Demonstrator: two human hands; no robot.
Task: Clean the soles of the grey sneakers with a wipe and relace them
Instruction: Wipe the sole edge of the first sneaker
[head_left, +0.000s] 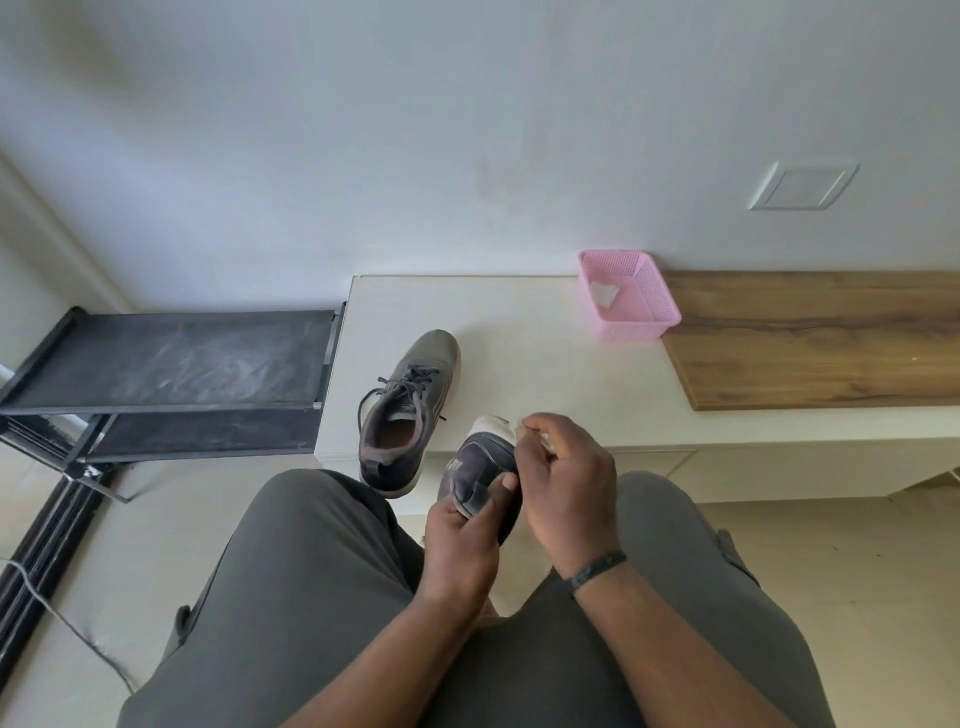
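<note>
Held sneaker (480, 475) above lap, just short of desk (545, 364) front edge, long axis running away from body, white toe sole toward desk. Left hand (460, 540) grips heel end. Right hand (563, 483) pinches wipe (524, 427) against toe sole; nearer to dirty rim. Second sneaker (408, 410) upright on desk, just left of held one, laced. Pink basket (631, 296) at desk's far edge, well apart. Open desk surface between.

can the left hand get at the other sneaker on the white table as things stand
Probably not right away: the left hand grips the held sneaker. The other sneaker sits close on the white table, nothing between them.
</note>
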